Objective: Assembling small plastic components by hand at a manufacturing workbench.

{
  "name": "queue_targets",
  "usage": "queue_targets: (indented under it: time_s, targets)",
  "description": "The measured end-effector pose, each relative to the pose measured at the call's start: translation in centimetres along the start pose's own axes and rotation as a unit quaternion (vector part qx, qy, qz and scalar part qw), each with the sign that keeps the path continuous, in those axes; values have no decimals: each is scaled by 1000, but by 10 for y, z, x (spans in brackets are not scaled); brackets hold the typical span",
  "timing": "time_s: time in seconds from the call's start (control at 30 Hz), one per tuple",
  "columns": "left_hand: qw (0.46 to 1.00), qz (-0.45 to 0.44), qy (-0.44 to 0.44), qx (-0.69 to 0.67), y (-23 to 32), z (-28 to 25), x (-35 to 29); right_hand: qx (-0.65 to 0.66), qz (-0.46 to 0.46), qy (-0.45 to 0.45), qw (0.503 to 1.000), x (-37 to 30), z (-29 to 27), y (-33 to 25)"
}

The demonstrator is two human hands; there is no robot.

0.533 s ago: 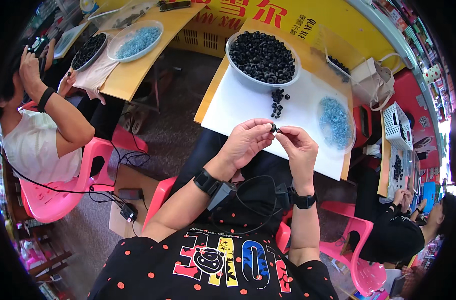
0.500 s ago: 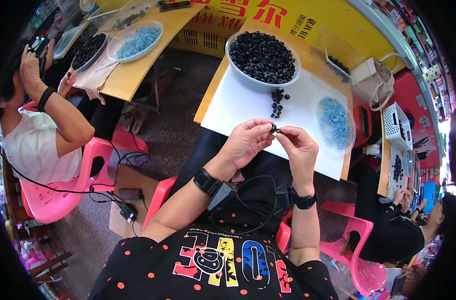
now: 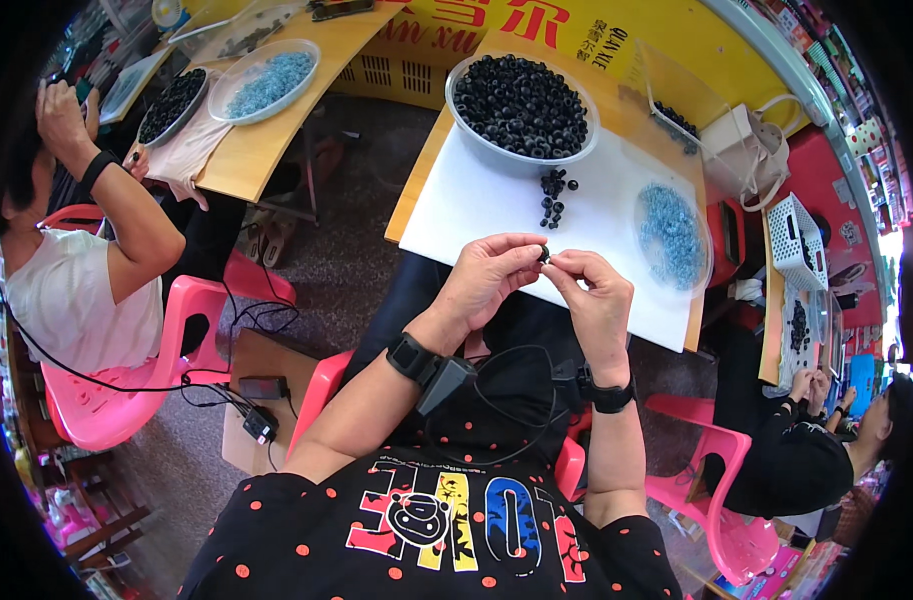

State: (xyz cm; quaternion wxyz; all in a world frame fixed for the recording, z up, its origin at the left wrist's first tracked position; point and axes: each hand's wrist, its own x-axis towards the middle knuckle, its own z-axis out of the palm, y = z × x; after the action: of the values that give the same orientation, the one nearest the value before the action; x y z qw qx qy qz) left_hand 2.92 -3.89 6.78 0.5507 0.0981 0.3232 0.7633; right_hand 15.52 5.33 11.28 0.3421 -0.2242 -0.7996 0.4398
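My left hand (image 3: 489, 282) pinches a small, round black bead-like piece (image 3: 545, 254) between thumb and fingertips, just past the near edge of a white sheet (image 3: 477, 212). From the other side, my right hand (image 3: 595, 300) is closed in a pinch against it; anything between those fingertips is too small to make out. Several loose black pieces (image 3: 553, 188) lie on the sheet beyond my hands. Behind them stands a white bowl (image 3: 517, 160) heaped with more black pieces. To the right sits a clear dish (image 3: 706, 268) of small pale blue pieces (image 3: 672, 230).
At the far right of my table are a clear bin (image 3: 712, 150) and a pale handbag (image 3: 762, 150). Left, a person (image 3: 97, 270) sits at another table (image 3: 252, 165). Right, another person (image 3: 792, 460) works near a white basket (image 3: 795, 245). Cables (image 3: 252, 400) trail beside my chair.
My right fingertips have moved slightly left, closer to my left ones, and the black piece has turned a little between them. The person on the left has shifted an arm.
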Motion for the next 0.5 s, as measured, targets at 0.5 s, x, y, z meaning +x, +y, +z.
queue_targets:
  time_s: [0.5]
  targets:
    - [999, -33, 1, -25, -6, -12, 4, -26, -8, 4, 1000, -2, 5, 7]
